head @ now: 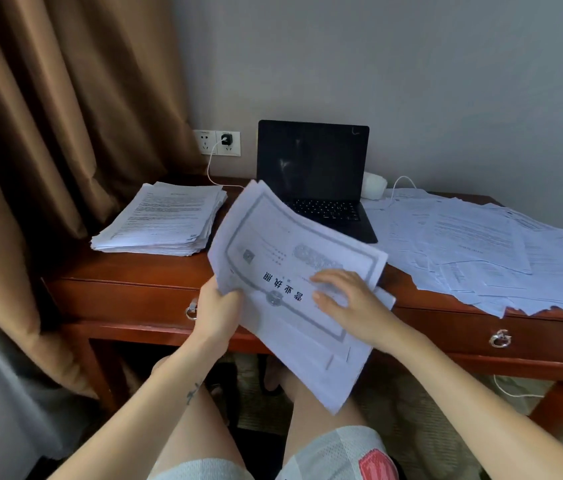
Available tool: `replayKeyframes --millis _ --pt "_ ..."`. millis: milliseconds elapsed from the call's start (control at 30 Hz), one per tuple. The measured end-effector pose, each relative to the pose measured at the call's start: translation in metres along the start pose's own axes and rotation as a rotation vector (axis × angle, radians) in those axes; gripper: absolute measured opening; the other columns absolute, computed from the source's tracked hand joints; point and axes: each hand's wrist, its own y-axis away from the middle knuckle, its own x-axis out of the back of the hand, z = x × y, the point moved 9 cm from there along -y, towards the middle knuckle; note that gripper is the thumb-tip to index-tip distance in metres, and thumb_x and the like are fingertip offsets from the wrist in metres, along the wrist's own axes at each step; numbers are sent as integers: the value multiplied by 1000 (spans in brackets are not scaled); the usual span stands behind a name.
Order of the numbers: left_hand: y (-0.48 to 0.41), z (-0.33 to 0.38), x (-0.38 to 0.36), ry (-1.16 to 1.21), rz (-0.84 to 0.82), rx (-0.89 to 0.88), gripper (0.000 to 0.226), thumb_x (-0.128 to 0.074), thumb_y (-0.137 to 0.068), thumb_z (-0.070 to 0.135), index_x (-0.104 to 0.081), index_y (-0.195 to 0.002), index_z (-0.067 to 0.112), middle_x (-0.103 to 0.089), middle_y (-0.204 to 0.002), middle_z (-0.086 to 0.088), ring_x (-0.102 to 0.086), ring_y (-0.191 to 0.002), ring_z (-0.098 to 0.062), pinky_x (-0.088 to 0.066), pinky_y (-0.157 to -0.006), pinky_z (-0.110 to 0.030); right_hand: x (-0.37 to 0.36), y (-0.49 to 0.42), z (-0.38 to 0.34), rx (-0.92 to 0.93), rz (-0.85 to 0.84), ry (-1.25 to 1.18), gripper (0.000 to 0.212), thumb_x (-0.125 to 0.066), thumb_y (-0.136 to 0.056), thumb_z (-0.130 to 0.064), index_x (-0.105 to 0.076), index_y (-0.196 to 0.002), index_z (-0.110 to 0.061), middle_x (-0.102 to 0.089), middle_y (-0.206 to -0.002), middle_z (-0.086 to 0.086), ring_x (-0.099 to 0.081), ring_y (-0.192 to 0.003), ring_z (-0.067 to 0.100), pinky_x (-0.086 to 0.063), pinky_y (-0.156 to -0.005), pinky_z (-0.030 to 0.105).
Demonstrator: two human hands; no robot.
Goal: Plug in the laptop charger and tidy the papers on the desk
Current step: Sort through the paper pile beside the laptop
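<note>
Nearest, the left grip [216, 306] pinches the edge of one sheaf of white printed papers [273, 237]; the right grip [352, 303] lies flat on it, fingers straight. Beyond, the red-brown wooden bench [127, 265] carries one squared paper stack [162, 220] at left, one loose paper spread [481, 244] at right and one open black laptop [313, 161] between. Farthest, one black charger plug [226, 139] sits in the right of two wall sockets [205, 142].

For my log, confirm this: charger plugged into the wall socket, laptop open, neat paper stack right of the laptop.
Wrong side. The head view shows the neat paper stack left of the laptop; loose sheets lie spread on its right. The charger is plugged into the wall socket and the laptop is open.
</note>
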Motion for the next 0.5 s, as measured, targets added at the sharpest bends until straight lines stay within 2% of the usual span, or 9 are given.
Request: replayKeyframes --millis 67,167,267,333,400,500 --pt "-11 14 -4 -62 -55 -15 33 -46 -94 -9 -69 -100 13 -72 -100 -5 -65 -95 -23 -54 -76 -33 21 -23 6 -51 88 11 37 -58 -102 -33 -56 -138 -23 -49 -138 -14 -34 -133 3 -27 -116 26" --pt "-25 34 -12 -81 -124 -49 32 -53 -100 -6 -68 -102 23 -75 -101 1 -71 -93 -18 -54 -66 -24 47 -53 24 -179 175 -45 49 -58 -100 -40 -46 -145 -25 -43 -140 -15 -33 -134 6 -32 -113 34" --pt "-38 39 -13 -17 -88 -66 28 -58 -102 -1 -67 -107 25 -76 -104 0 -73 -88 -16 -57 -61 -22 43 -66 45 -330 134 -322 57 -60 -97 -50 -43 -145 -25 -58 -133 -4 -58 -121 14 -49 -105 40" --pt "-47 37 -8 36 -17 -74 22 -63 -100 1 -67 -108 21 -76 -107 -3 -74 -94 -21 -61 -71 -31 37 -64 58 -398 140 -444 56 -64 -97 -43 -45 -144 -19 -65 -124 2 -68 -108 17 -56 -94 38" --pt "-55 34 -7 61 21 -88 17 -66 -99 5 -67 -109 18 -76 -109 -5 -74 -100 -26 -62 -85 -43 33 -59 68 -428 171 -563 44 -64 -99 -29 -53 -140 -15 -70 -120 4 -71 -104 17 -58 -87 33" --pt "-60 35 -14 6 2 -140 13 -63 -101 9 -66 -109 19 -75 -108 0 -73 -100 -18 -61 -91 -43 22 -53 70 -451 96 -653 28 -57 -103 -23 -62 -130 -20 -74 -116 -3 -71 -105 14 -56 -86 30"
